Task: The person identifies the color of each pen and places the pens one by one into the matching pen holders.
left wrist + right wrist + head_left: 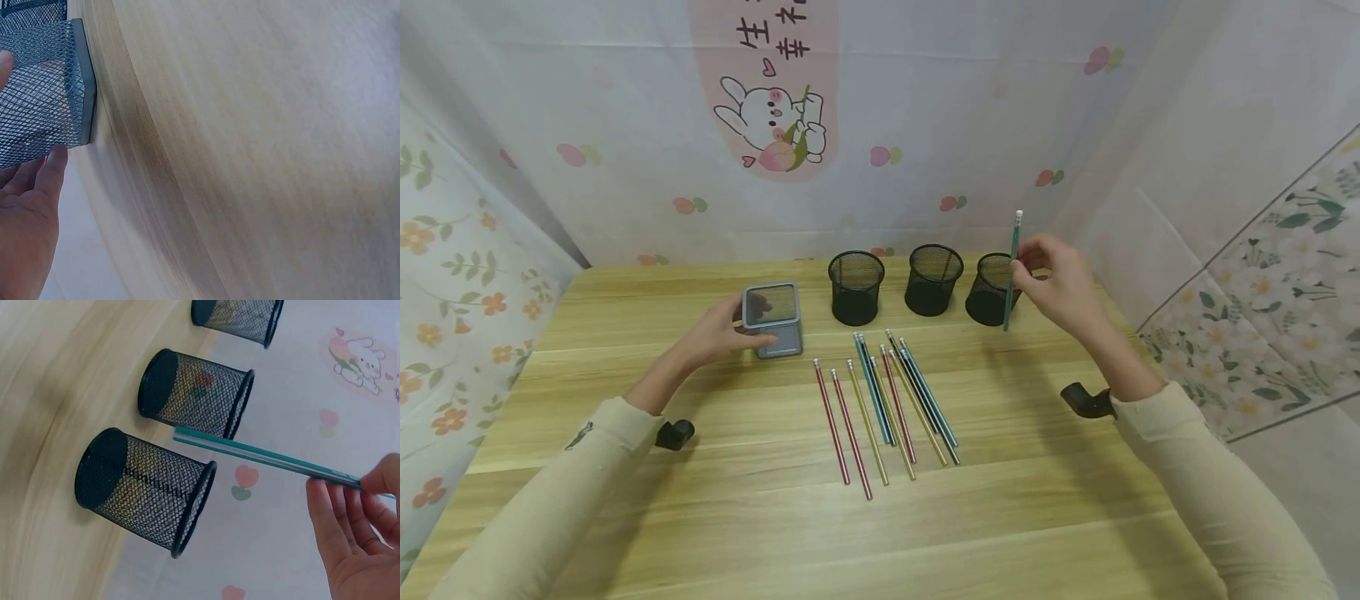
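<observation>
Upright in the pinch of my right hand (1062,285) is a green pencil (1015,246), its white eraser end at the top. The pencil passes in front of the rightmost black mesh pen cup (982,307) in the head view. In the right wrist view, thumb and fingertips hold the pencil (262,457) near one end; its other end overlaps the middle cup (194,394). My left hand (718,335) grips a grey square mesh pen holder (779,342), thumb across the front, fingers at its far side. The left wrist view shows fingertips at the mesh holder (40,87).
Two more black mesh cups, the left one (855,304) and the middle one (929,296), stand along the table's back. Several red, yellow, blue and black pencils (880,408) lie on the wooden table (760,533). A printed curtain (925,100) hangs behind.
</observation>
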{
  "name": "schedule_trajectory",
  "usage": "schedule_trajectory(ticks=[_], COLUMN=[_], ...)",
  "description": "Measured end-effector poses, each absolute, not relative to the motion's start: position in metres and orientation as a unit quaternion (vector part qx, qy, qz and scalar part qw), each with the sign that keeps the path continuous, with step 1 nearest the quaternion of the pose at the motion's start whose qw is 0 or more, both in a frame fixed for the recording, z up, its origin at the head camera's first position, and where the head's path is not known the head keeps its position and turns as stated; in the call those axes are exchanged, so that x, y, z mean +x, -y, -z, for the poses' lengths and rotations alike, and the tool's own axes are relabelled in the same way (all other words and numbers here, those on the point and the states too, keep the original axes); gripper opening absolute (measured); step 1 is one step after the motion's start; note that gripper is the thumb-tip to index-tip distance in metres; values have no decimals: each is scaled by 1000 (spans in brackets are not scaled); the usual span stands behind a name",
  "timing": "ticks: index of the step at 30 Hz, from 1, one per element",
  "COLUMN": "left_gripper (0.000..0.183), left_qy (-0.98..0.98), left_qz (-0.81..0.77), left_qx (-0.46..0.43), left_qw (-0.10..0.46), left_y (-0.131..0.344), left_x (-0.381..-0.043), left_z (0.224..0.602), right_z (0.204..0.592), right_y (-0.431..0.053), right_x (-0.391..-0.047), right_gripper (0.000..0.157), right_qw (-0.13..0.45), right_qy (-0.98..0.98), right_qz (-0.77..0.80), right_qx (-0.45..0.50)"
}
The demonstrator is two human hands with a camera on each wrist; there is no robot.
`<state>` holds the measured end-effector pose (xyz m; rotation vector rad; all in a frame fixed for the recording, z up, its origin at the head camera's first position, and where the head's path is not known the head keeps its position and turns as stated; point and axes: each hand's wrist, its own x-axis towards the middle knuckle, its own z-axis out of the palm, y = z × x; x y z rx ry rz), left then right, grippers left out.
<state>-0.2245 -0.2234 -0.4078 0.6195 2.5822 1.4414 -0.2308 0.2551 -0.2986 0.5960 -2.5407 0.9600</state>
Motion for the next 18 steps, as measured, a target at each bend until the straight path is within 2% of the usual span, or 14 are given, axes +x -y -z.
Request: schedule_trajectory(ticks=[6, 18], left_gripper=[65, 65], left_qy=[-849, -848], left_qz=[-484, -483], left_qx=[204, 210], left_qw=[66, 64], left_y=[227, 226], left_x=[-227, -231], left_z=[413, 415], right_z=[292, 282], right_y=[-255, -258], right_x=[-236, -253], right_gripper=[17, 18], right_qw=[205, 270], right_qy=[885, 863], right_qz=[-368, -385], right_qx=[199, 182])
